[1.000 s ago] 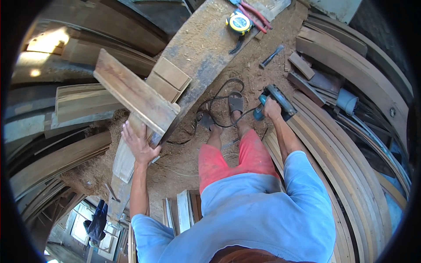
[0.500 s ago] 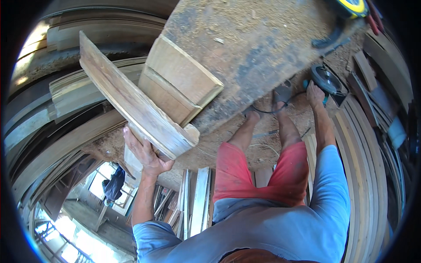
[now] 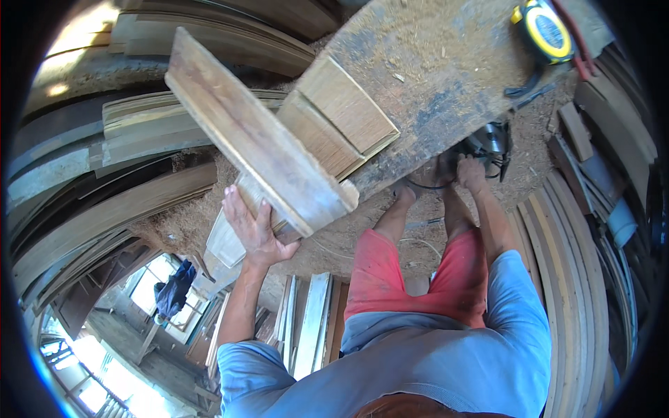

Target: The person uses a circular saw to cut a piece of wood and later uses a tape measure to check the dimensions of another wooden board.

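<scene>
My left hand [image 3: 256, 226] lies spread against the near side of a long wooden plank [image 3: 240, 132], its fingers stretched out and its thumb apart near the plank's lower end. This plank is tilted across the bench edge. Just right of it, a panelled wooden piece [image 3: 341, 115] with a groove across it lies on the sawdust-covered workbench [image 3: 446, 83]. My right hand [image 3: 472, 172] is closed on the handle of a circular saw [image 3: 493, 143], held low beside the bench's near edge. My fingers partly hide the handle, and the saw's underside is not visible.
A yellow and black tape measure [image 3: 545, 31] lies at the bench's far right, beside red-handled pliers [image 3: 575, 42]. Stacked boards [image 3: 568, 292] stand to the right, and more planks [image 3: 118, 202] to the left. A cable [image 3: 425, 186] trails by my feet. Another person [image 3: 175, 289] is at the lower left.
My right hand has brought the circular saw leftward, closer to the bench, and turned it. My left hand's fingers have spread along the plank. The whole view has shifted somewhat.
</scene>
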Demonstrator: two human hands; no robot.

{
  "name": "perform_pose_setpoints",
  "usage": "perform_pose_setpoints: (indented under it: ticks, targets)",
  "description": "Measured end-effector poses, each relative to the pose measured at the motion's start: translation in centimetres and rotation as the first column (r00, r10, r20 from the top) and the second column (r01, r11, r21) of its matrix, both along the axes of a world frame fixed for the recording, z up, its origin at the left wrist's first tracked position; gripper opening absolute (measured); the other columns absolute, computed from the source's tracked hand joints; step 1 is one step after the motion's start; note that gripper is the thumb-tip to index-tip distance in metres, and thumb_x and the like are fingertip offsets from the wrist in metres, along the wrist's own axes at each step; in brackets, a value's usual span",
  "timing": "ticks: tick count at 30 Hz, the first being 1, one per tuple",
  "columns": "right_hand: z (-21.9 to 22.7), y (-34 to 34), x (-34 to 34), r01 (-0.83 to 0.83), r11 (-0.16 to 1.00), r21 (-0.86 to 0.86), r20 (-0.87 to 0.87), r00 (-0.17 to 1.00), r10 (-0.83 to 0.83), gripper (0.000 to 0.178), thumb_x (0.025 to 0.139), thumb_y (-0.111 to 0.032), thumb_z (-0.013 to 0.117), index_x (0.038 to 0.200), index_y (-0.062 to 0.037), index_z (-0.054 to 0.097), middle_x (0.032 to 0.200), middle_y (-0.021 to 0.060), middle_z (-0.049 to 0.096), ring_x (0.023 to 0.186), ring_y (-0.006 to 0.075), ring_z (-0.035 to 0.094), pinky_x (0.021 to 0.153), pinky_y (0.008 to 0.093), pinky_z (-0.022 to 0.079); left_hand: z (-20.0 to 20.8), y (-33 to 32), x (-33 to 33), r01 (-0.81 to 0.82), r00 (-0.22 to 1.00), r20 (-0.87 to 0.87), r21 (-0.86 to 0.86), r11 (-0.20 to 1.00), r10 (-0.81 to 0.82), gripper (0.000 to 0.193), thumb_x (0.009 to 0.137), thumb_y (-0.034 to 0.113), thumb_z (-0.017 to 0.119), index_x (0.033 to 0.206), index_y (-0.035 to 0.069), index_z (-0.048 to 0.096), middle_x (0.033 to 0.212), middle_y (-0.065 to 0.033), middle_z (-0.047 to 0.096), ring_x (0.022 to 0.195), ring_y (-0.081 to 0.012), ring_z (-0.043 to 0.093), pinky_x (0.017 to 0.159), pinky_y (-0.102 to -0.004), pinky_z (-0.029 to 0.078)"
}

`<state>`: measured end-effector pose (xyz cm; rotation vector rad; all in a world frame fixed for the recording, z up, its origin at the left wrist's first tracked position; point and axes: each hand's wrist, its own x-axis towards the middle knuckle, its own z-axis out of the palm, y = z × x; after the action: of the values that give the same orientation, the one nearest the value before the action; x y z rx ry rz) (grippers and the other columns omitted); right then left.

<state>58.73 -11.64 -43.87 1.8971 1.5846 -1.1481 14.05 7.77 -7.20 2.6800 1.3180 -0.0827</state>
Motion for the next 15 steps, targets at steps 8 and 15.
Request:
perform_pose_setpoints:
  ticks: [8,15]
  targets:
    - [30.5,12.0,-0.1,0.630,0.651,0.424,-0.362,0.777,-0.515,0.021,0.095,-0.018,0.061,0.108,-0.0014,0.065,0.092,0.0229,0.072,0.089,0.0396,0.072,0.079,0.0485,0.055,2.2,-0.7,0.3,-0.147,0.989,-0.028,-0.069,0.987,0.145,0.130,0.045,0.052,0.091,0.159,0.034,0.033,0.165,-0.0330,0.018,0.153,-0.0530,0.016,0.122,-0.0671,0.014]
    - [40.9,25.7,-7.7,0.425,0.766,0.483,-0.318,0.900,-0.299,0.049,0.091,-0.036,0.072,0.123,-0.0002,0.063,0.116,0.0234,0.064,0.111,0.0393,0.062,0.098,0.0484,0.050,3.5,0.2,1.1,-0.178,0.984,-0.028,-0.111,0.978,0.176,0.135,0.044,0.046,0.096,0.160,0.033,0.029,0.165,-0.0298,0.018,0.154,-0.0500,0.015,0.124,-0.0647,0.012]
